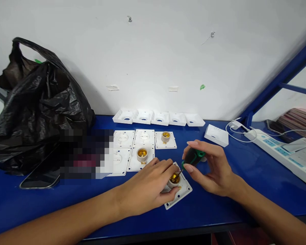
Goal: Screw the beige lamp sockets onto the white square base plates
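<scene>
A round lamp socket [173, 183] with a brass inside sits on a square white plate [181, 194] near the front of the blue table. My left hand [155, 185] is closed around this socket, its fingers behind and its thumb in front. In my right hand [210, 166] is a screwdriver [193, 157] with a green and black handle, gripped between thumb and fingers. The screwdriver's shaft slants down to the left, its tip inside the socket. Farther back, one plate carries a second socket [142, 155] and another carries a third socket [165, 136].
Several plain white plates [122, 139] lie left of centre. White box covers [160, 118] line the wall, and another cover [216, 135] lies at right. A power strip [283, 149] with cables stands far right. A black plastic bag [40, 102] and a phone [42, 177] are at left.
</scene>
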Tool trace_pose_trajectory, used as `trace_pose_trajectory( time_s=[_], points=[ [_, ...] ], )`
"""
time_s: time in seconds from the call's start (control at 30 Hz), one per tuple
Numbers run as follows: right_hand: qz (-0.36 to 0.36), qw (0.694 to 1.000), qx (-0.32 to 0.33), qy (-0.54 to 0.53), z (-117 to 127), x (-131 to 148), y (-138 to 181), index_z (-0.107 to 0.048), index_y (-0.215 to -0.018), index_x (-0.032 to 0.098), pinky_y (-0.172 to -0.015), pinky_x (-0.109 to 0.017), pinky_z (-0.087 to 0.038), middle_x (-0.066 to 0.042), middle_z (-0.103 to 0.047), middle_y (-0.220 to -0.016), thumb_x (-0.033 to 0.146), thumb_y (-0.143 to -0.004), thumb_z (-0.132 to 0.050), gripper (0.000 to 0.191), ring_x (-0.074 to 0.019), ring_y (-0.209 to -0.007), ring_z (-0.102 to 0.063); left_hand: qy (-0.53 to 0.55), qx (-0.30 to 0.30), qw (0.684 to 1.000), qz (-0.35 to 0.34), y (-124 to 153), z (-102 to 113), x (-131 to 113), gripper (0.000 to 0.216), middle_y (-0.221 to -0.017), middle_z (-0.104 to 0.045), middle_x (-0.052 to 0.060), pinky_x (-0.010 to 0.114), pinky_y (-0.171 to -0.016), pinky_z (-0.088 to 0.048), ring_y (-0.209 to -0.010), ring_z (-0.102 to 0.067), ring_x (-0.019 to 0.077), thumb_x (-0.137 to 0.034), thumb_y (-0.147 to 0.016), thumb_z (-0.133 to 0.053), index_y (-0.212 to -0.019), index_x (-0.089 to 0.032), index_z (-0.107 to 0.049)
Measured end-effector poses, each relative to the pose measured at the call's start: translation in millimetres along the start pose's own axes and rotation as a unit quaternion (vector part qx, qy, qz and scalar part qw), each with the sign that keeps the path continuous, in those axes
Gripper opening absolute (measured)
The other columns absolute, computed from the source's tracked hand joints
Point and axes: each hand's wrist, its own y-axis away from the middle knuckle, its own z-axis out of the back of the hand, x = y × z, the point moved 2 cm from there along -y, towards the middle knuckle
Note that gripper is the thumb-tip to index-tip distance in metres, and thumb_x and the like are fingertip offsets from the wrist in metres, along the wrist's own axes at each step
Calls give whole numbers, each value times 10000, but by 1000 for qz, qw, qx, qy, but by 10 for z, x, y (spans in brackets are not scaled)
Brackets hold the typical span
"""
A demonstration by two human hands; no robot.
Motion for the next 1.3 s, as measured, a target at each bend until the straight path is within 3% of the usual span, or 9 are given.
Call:
trace_pose_trajectory(
  time_s=[0.43, 0.57, 0.77, 1.03, 1.3],
  points=[
    [16, 1000, -17, 0, -12, -21, 21, -389, -1598, 271, -620, -361, -568, -3, -631, -881, 52, -934, -686, 760, -221, -803, -683, 4, -13, 1000, -16, 17, -5, 21, 202, -1147, -675, 72, 433, -914, -522, -1001, -670, 274, -350, -1082, -623, -1216, -211, -561],
    [-21, 1000, -12, -10, -10, -13, 7, -393, -1595, 299, -649, -356, -590, -45, -670, -1056, 78, -952, -680, 738, -201, -833, -682, -5, -6, 1000, -18, 28, -21, 27, 278, -1185, -685, 96, 473, -958, -540, -1021, -677, 287, -368, -1090, -608, -1301, -198, -546],
    [-40, 999, -12, -2, -11, -12, -5, -372, -1611, 321, -709, -347, -625, -64, -675, -1139, 132, -990, -665, 713, -205, -916, -696, 6, -13, 1000, -16, 43, -33, 40, 368, -1284, -678, 110, 512, -1055, -524, -1119, -683, 297, -382, -1106, -575, -1432, -223, -512],
    [-60, 998, -19, -26, -44, -64, 42, -361, -1619, 358, -735, -331, -667, -100, -640, -1378, 124, -997, -690, 741, -175, -920, -719, 10, -1, 1000, -15, 28, -20, 39, 304, -1195, -687, 94, 491, -1015, -537, -1071, -688, 286, -370, -1091, -605, -1341, -199, -579],
    [-96, 992, 3, -79, -29, -32, -20, -361, -1612, 386, -850, -377, -701, -100, -613, -1411, 137, -1023, -661, 706, -195, -1052, -757, 10, 11, 1000, -8, 19, -21, 42, 270, -1218, -685, 96, 484, -978, -540, -1058, -675, 291, -352, -1074, -642, -1287, -197, -582]
  ],
)
